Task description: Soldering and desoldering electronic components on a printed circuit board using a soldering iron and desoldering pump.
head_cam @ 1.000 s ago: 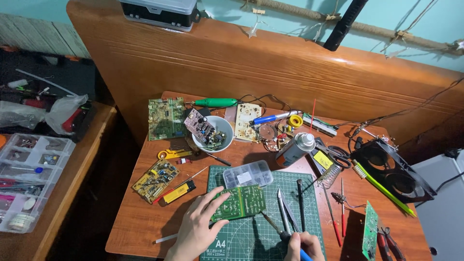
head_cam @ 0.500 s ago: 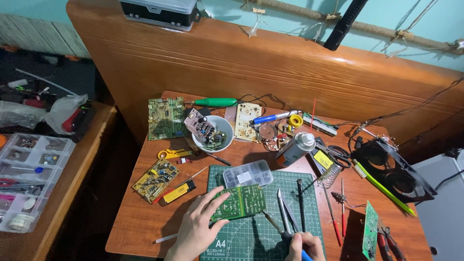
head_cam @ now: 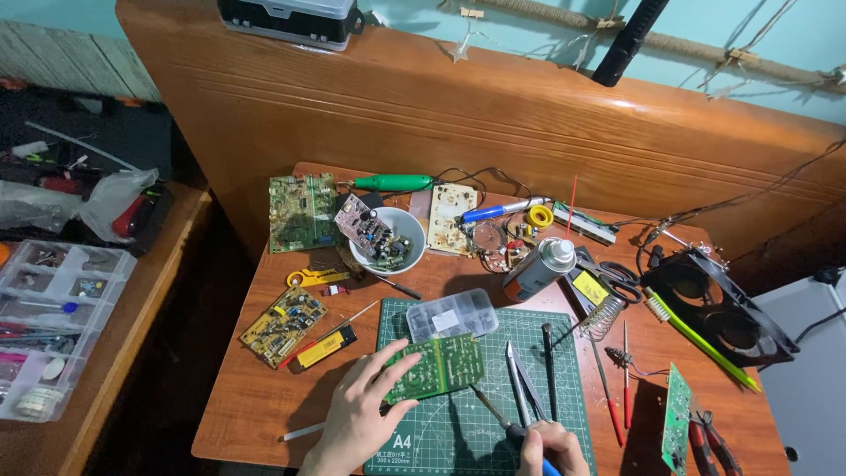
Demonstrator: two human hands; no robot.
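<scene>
— What are the 2 hands doing?

— The left hand (head_cam: 357,414) lies spread, fingers resting on the left end of a green circuit board (head_cam: 436,366), pressing it flat. The right hand (head_cam: 551,449) is curled around a soldering iron (head_cam: 493,414) with a blue grip; its tip points up-left toward the lower right edge of the board. Whether the tip touches the board I cannot tell; it is too small here.

— Where does the board sit?

— On a green cutting mat (head_cam: 564,423) at the front of the wooden desk (head_cam: 256,401). Just above the board, touching the mat's top edge, lies a clear plastic parts box (head_cam: 451,315).

— And beside it?

— To the right on the mat lie tweezers (head_cam: 520,379) and a black-tipped tool (head_cam: 550,370), side by side. Left of the mat sit a yellow circuit board (head_cam: 282,323) and a yellow-and-black tester (head_cam: 322,347).

— Farther back?

— A white bowl (head_cam: 386,242) holds small boards and parts. A spray can (head_cam: 539,269) lies tilted near scissors (head_cam: 608,278). A black fan (head_cam: 718,308) stands at the right edge, a green brush (head_cam: 701,339) in front of it.
</scene>
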